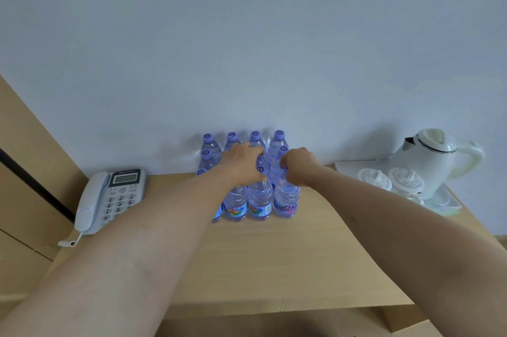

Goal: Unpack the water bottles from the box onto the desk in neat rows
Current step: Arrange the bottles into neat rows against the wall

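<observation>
The bottles [248, 177] are stood upright in rows on the desk [274, 249], packed against the wall [247, 48]. The left hand [244, 165] is laid over the middle of the block, fingers curled down among the caps; what they pinch cannot be told. The right hand [297, 166] is curled round the neck of the front-right bottle [286, 196]. Bare desk is left toward the near edge, with a phone [109, 199] to the left and a kettle [436, 161] to the right. The box is not seen.
</observation>
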The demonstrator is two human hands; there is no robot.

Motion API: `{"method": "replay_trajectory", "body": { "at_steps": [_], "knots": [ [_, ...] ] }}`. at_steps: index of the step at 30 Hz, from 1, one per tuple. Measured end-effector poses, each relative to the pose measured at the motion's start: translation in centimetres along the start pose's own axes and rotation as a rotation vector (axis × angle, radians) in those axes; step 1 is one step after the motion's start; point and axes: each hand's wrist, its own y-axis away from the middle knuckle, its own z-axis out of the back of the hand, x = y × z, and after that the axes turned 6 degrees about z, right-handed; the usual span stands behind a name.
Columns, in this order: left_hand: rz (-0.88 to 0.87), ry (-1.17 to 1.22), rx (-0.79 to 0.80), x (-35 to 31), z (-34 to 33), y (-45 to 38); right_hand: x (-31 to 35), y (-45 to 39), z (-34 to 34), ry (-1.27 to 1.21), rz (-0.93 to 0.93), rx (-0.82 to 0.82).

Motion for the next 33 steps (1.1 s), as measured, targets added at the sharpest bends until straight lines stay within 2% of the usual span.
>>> {"method": "replay_trajectory", "body": {
  "at_steps": [6, 12, 33],
  "knots": [
    [-0.002, -0.013, -0.03, -0.9, 0.7, 0.0, -0.4, -0.2, -0.5, -0.105, -0.113, -0.016],
    [0.009, 0.005, -0.011, -0.5, 0.5, 0.0, 0.4, -0.4, -0.7, -0.174, -0.128, -0.03],
    [0.032, -0.032, 0.007, 0.2, 0.4, -0.3, 0.1, 0.4, 0.2, -0.137, 0.006, -0.016]
  ]
}}
